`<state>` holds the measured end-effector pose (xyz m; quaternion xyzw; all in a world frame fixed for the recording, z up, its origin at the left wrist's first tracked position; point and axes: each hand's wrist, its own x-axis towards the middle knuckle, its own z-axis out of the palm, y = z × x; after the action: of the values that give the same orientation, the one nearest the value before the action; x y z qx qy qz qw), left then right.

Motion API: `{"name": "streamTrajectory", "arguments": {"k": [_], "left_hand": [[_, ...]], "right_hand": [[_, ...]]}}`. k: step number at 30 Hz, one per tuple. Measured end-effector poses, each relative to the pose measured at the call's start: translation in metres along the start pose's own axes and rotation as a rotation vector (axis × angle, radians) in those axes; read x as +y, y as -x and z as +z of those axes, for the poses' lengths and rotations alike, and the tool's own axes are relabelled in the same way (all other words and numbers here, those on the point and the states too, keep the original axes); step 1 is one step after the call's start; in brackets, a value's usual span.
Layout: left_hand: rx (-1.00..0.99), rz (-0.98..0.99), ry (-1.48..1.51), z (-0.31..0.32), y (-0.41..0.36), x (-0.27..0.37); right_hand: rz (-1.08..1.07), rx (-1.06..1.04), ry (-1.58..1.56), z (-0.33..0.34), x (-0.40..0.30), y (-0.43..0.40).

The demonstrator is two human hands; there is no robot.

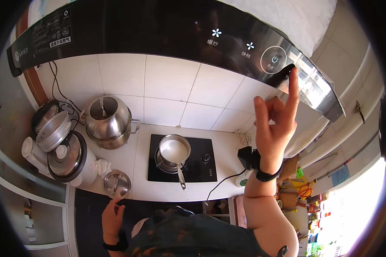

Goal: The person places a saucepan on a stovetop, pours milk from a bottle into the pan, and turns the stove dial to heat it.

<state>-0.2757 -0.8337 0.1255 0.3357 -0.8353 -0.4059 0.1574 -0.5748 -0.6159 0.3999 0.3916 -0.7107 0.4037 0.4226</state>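
My right hand [276, 120] is raised with its index finger stretched up and its other fingers partly curled, holding nothing. The fingertip is at the dark front panel of a range hood [167, 29], just right of the ringed power symbol [274, 59]; whether it touches cannot be told. My left hand [113, 213] hangs at the counter's front edge with nothing in it. Its fingertips are by the rim of a round pot lid [117, 184]; contact is unclear. A small saucepan [174, 149] with white contents stands on the black gas hob [199, 173], its handle towards me.
Left on the counter [140, 154] stand a large steel pot [107, 122], a rice cooker [67, 157], metal strainers [53, 131] and a crumpled cloth [103, 167]. A cable [222, 182] runs from my right wrist. Orange scissors [305, 190] and jars are at the right.
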Motion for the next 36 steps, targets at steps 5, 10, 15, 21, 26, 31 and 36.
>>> {"name": "streamTrajectory", "arguments": {"k": [5, 10, 15, 21, 26, 31, 36], "left_hand": [[0.014, 0.012, -0.02, 0.002, -0.003, 0.006], [0.014, -0.034, 0.025, 0.011, -0.007, 0.005], [0.018, -0.053, 0.053, 0.012, -0.007, 0.005], [-0.021, -0.06, 0.031, 0.014, 0.0, -0.001], [-0.043, -0.04, 0.033, 0.019, -0.002, 0.003], [-0.058, -0.028, 0.019, 0.023, -0.002, 0.002], [-0.029, -0.032, 0.011, 0.023, 0.004, -0.002]], "right_hand": [[-0.14, 0.178, -0.45, 0.003, 0.006, 0.026], [-0.104, -0.22, -0.237, 0.025, 0.02, 0.074], [0.368, -0.896, -0.006, 0.072, 0.07, 0.182], [0.583, -1.272, 0.164, 0.085, 0.083, 0.318], [0.837, -1.323, 0.071, 0.097, 0.07, 0.356], [1.011, -1.174, -0.03, 0.126, 0.083, 0.381], [1.576, -0.938, -0.474, 0.143, 0.102, 0.386]]}}
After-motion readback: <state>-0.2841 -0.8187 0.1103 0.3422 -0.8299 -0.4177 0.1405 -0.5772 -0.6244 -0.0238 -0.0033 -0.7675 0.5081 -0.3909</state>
